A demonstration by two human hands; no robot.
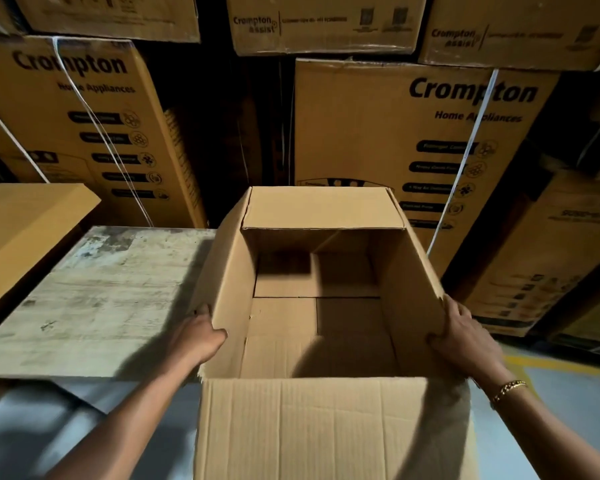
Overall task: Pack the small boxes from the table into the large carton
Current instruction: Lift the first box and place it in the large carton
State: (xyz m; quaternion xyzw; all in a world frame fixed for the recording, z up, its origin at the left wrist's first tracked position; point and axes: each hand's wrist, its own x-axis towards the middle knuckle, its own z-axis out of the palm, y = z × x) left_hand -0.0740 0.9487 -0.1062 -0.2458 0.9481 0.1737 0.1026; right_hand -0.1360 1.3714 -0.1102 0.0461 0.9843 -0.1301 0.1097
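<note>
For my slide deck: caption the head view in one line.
An open, empty large carton, side walls gripped by left hand and right hand, beside a worn table.

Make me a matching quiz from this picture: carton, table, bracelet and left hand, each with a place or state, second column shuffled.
1 carton
2 table
3 bracelet
4 left hand

a gold, worn on a wrist
b open, nothing inside
c grips the carton's left wall
d left of the carton, worn top

Pairs: 1-b, 2-d, 3-a, 4-c
</note>
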